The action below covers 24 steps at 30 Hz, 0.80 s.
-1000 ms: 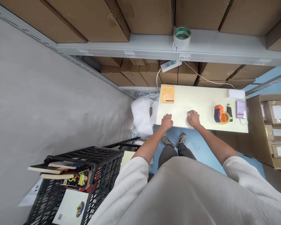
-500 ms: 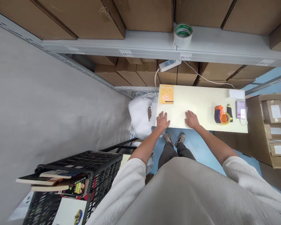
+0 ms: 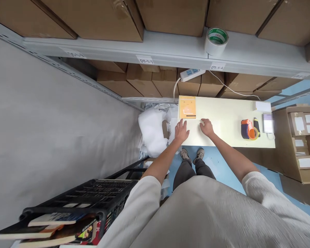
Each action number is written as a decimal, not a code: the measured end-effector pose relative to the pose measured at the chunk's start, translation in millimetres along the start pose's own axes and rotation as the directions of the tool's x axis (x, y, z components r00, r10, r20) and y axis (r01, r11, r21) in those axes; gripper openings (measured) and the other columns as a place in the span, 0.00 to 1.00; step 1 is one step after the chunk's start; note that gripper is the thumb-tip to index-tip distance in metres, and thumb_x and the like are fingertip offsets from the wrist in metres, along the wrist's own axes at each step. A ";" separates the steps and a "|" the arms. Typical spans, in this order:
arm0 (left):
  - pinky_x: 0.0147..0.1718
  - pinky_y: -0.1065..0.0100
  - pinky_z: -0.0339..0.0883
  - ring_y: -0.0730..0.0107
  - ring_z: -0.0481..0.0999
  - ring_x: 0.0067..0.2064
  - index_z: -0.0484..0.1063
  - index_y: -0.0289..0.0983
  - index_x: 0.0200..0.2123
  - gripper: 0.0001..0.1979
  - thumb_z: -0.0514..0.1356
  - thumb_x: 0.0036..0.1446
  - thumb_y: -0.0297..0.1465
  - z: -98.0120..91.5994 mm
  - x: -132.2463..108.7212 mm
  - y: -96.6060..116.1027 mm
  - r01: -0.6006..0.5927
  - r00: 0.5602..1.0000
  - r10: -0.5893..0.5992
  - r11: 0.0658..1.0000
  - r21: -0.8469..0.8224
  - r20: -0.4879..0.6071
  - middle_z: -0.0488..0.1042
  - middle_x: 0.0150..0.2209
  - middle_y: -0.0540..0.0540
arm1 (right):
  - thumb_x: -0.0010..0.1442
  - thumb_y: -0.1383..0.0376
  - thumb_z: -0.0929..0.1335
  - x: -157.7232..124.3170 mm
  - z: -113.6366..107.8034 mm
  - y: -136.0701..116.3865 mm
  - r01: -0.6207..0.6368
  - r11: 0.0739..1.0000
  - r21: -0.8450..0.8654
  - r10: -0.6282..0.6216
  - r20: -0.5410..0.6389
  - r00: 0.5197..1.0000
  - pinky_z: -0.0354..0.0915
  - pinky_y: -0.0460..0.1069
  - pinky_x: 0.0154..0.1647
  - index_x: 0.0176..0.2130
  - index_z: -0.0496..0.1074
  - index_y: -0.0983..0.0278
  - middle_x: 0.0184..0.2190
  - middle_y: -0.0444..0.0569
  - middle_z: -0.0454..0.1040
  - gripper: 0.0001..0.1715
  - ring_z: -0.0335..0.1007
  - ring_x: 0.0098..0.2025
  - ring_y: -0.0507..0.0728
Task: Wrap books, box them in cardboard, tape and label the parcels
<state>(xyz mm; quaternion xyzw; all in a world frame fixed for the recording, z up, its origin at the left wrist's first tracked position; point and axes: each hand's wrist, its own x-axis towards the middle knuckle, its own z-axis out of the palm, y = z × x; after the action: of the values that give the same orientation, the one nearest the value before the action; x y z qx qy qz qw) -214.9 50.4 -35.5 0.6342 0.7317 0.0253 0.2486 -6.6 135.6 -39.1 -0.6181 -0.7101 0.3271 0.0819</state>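
A yellow-orange book (image 3: 187, 107) lies flat at the far left corner of the pale yellow table (image 3: 222, 120). My left hand (image 3: 181, 131) is just below the book's near edge, fingers spread; whether a fingertip touches the cover I cannot tell. To the right, my right hand (image 3: 206, 127) is over the tabletop near the book's lower right corner, fingers partly curled and apart, holding nothing. On the table's right side lie an orange and dark tape dispenser (image 3: 248, 130), a black and yellow cutter (image 3: 256, 126), a white box (image 3: 262, 106) and a purple item (image 3: 268, 123).
A grey shelf beam (image 3: 170, 57) with cartons crosses above the table, carrying a tape roll (image 3: 216, 42). A power strip (image 3: 192, 73) hangs below it. White foam sheeting (image 3: 152, 129) lies left. A black crate (image 3: 93, 196) with books stands lower left; an open carton (image 3: 286, 141) is right.
Both hands have moved forward from the table's near edge toward the book. My right hand has also come left, nearer to it. The camera view has shifted slightly.
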 end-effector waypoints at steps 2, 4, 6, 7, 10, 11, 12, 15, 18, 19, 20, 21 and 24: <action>0.74 0.43 0.55 0.38 0.53 0.79 0.52 0.37 0.80 0.39 0.58 0.70 0.39 -1.4 5.4 -3.7 -0.036 0.999 0.036 0.999 -0.005 0.006 0.45 0.82 0.35 | 0.67 0.59 0.64 17.7 12.7 -15.4 -0.014 0.993 0.115 0.015 -0.010 1.000 0.71 0.65 0.64 0.63 0.75 0.63 0.62 0.60 0.75 0.29 0.74 0.58 0.68; 0.74 0.43 0.54 0.38 0.52 0.79 0.50 0.37 0.80 0.41 0.59 0.70 0.40 -2.7 7.3 -6.5 -0.053 0.998 0.053 0.999 -0.008 0.026 0.43 0.83 0.36 | 0.66 0.59 0.65 31.3 22.9 -28.0 -0.020 0.980 0.197 0.027 -0.034 0.999 0.70 0.64 0.66 0.62 0.74 0.62 0.63 0.59 0.75 0.29 0.75 0.58 0.67; 0.74 0.43 0.54 0.39 0.52 0.79 0.50 0.36 0.80 0.42 0.59 0.70 0.40 -4.3 6.6 -8.5 -0.051 0.998 0.052 0.999 -0.011 0.046 0.42 0.83 0.35 | 0.64 0.59 0.67 40.1 29.5 -37.8 -0.049 0.967 0.249 0.062 -0.043 0.997 0.69 0.64 0.67 0.62 0.74 0.62 0.62 0.59 0.75 0.29 0.74 0.60 0.67; 0.74 0.44 0.54 0.39 0.52 0.79 0.50 0.36 0.80 0.42 0.59 0.70 0.40 -5.2 5.7 -9.3 -0.050 0.997 0.051 0.999 -0.012 0.052 0.42 0.83 0.35 | 0.64 0.59 0.67 42.7 31.4 -41.8 -0.076 0.960 0.270 0.090 -0.039 0.995 0.69 0.64 0.67 0.62 0.74 0.62 0.62 0.59 0.76 0.29 0.74 0.60 0.68; 0.74 0.44 0.55 0.40 0.53 0.79 0.50 0.36 0.81 0.42 0.60 0.70 0.41 -8.1 3.4 -10.3 -0.059 0.996 0.060 0.998 -0.009 0.059 0.43 0.83 0.36 | 0.63 0.60 0.67 46.0 33.6 -51.2 -0.162 0.931 0.326 0.180 -0.027 0.983 0.69 0.63 0.66 0.62 0.73 0.63 0.62 0.60 0.76 0.29 0.74 0.60 0.67; 0.74 0.44 0.55 0.40 0.53 0.79 0.50 0.36 0.81 0.42 0.60 0.70 0.41 -9.0 3.1 -10.3 -0.062 0.996 0.063 0.998 -0.006 0.060 0.44 0.83 0.35 | 0.63 0.60 0.67 46.3 33.7 -53.7 -0.181 0.921 0.344 0.203 -0.031 0.979 0.70 0.62 0.66 0.62 0.72 0.63 0.62 0.60 0.76 0.30 0.75 0.60 0.66; 0.74 0.44 0.55 0.40 0.53 0.78 0.50 0.36 0.81 0.42 0.60 0.70 0.41 -9.8 3.0 -10.2 -0.066 0.996 0.066 0.998 -0.004 0.062 0.44 0.83 0.35 | 0.62 0.60 0.67 46.7 33.6 -56.0 -0.195 0.913 0.359 0.223 -0.038 0.974 0.70 0.61 0.65 0.62 0.72 0.63 0.63 0.60 0.76 0.30 0.75 0.59 0.65; 0.73 0.45 0.56 0.40 0.54 0.78 0.49 0.37 0.81 0.43 0.61 0.70 0.41 -11.8 3.9 -9.4 -0.073 0.995 0.073 0.997 -0.003 0.069 0.45 0.82 0.35 | 0.60 0.61 0.68 50.7 32.7 -61.8 -0.240 0.890 0.388 0.282 -0.053 0.958 0.70 0.58 0.64 0.61 0.73 0.63 0.63 0.58 0.76 0.30 0.75 0.58 0.64; 0.73 0.45 0.56 0.40 0.54 0.78 0.47 0.39 0.81 0.44 0.62 0.70 0.41 -12.9 5.1 -8.6 -0.069 0.995 0.070 0.998 -0.007 0.077 0.45 0.82 0.35 | 0.57 0.62 0.68 60.7 30.5 -65.5 -0.336 0.855 0.394 0.378 -0.030 0.925 0.72 0.56 0.58 0.58 0.75 0.63 0.57 0.56 0.79 0.29 0.77 0.53 0.63; 0.73 0.45 0.56 0.40 0.54 0.78 0.47 0.40 0.82 0.45 0.62 0.70 0.41 -13.1 5.4 -8.4 -0.067 0.995 0.068 0.998 -0.007 0.080 0.45 0.82 0.36 | 0.56 0.61 0.69 65.0 29.3 -66.2 -0.368 0.840 0.398 0.409 -0.020 0.912 0.73 0.56 0.56 0.56 0.76 0.63 0.54 0.55 0.81 0.28 0.77 0.51 0.62; 0.73 0.45 0.56 0.40 0.54 0.78 0.46 0.40 0.82 0.45 0.62 0.70 0.41 -13.3 5.7 -8.4 -0.066 0.994 0.067 0.998 -0.007 0.083 0.46 0.82 0.36 | 0.55 0.61 0.69 69.3 28.1 -66.5 -0.393 0.826 0.404 0.435 -0.014 0.900 0.73 0.56 0.54 0.55 0.76 0.63 0.52 0.54 0.81 0.27 0.77 0.49 0.62; 0.73 0.45 0.56 0.40 0.54 0.78 0.46 0.41 0.82 0.45 0.62 0.70 0.42 -13.3 5.9 -8.4 -0.066 0.994 0.066 0.998 -0.007 0.084 0.46 0.82 0.36 | 0.55 0.61 0.69 73.6 26.9 -66.4 -0.410 0.813 0.412 0.455 -0.012 0.890 0.73 0.55 0.52 0.53 0.77 0.63 0.49 0.53 0.82 0.26 0.77 0.48 0.62; 0.73 0.45 0.56 0.40 0.55 0.78 0.46 0.41 0.82 0.45 0.62 0.70 0.42 -11.9 6.8 -8.8 -0.066 0.995 0.066 0.998 -0.007 0.081 0.46 0.82 0.36 | 0.52 0.60 0.70 84.5 23.8 -65.0 -0.430 0.788 0.441 0.482 -0.007 0.876 0.73 0.55 0.48 0.46 0.79 0.62 0.44 0.52 0.82 0.21 0.76 0.44 0.61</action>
<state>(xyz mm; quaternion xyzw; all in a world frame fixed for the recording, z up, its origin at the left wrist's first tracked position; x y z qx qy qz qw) -228.1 58.3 -30.4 0.6579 0.6996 0.0094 0.2785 -91.4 204.2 -45.0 -0.7562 -0.4444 0.4470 0.1758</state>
